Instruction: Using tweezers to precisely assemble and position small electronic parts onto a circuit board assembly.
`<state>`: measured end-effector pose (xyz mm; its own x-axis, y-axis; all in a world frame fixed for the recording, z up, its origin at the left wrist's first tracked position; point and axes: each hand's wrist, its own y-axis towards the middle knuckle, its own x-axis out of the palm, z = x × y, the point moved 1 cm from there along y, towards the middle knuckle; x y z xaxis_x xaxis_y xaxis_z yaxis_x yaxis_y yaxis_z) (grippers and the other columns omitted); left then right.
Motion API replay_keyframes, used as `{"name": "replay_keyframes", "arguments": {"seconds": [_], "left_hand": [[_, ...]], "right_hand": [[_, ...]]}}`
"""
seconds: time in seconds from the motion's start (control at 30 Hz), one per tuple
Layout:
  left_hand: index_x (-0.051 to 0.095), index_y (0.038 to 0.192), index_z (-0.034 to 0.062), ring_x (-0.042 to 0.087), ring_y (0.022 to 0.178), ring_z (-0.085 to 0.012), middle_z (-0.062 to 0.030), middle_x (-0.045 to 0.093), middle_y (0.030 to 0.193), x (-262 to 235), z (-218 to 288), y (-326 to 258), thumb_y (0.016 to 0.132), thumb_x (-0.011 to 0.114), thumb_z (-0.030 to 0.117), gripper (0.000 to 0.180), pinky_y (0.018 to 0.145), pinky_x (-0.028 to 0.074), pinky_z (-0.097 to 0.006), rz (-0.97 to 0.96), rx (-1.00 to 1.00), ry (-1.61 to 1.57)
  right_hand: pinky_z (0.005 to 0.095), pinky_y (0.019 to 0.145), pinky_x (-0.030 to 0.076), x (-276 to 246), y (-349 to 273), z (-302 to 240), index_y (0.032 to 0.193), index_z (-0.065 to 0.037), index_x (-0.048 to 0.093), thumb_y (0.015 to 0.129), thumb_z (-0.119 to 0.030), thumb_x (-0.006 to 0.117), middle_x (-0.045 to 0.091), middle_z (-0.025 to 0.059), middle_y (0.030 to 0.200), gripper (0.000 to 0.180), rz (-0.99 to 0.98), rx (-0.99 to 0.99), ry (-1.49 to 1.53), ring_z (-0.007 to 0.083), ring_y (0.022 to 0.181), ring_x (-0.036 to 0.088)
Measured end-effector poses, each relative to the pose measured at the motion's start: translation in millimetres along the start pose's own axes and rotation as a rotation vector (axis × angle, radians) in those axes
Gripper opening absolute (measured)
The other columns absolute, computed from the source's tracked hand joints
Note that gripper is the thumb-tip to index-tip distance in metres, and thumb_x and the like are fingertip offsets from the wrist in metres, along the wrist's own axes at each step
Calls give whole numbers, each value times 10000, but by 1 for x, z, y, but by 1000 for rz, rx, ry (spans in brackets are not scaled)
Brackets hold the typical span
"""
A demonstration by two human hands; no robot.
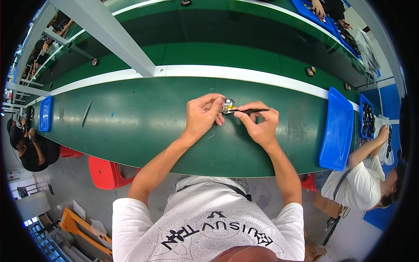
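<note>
Over the green table [148, 126], my left hand [203, 114] is closed on a small electronic assembly [227, 104] with silvery and yellow parts, pinched between thumb and fingers. My right hand [261, 126] grips black tweezers [252, 111], their tips pointing left and meeting the assembly's near right side. Both hands are close together, a little above the tabletop. The assembly's underside and part of its left edge are hidden by my left fingers.
A blue tray [336, 131] stands at the table's right end, another blue tray [45, 114] at the left. A thin strip [87, 113] lies left. Beyond the white rail [240, 74], a green belt carries small assemblies [310, 71]. A grey post [109, 37] rises far left. Co-workers sit either side.
</note>
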<state>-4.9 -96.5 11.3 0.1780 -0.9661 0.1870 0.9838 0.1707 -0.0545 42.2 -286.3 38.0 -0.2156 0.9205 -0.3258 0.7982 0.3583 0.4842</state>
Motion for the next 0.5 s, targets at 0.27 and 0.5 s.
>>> {"name": "replay_keyframes", "arguments": {"seconds": [0.27, 0.5], "left_hand": [[693, 1049, -104, 658, 536, -132, -111, 706, 713, 4, -1, -1, 1007, 605, 51, 183, 460, 512, -250, 41, 20, -27], [670, 1123, -109, 682, 581, -163, -144, 710, 818, 2, -1, -1, 1030, 585, 79, 226, 490, 551, -251, -16, 1, 7]], "right_hand": [[231, 416, 286, 5, -1, 1, 881, -45, 773, 767, -57, 868, 686, 5, 661, 149, -19, -22, -46, 31, 426, 398], [237, 422, 274, 5, -2, 3, 880, -39, 773, 761, -40, 866, 625, -3, 597, 151, -22, -15, -32, 34, 429, 384]]}}
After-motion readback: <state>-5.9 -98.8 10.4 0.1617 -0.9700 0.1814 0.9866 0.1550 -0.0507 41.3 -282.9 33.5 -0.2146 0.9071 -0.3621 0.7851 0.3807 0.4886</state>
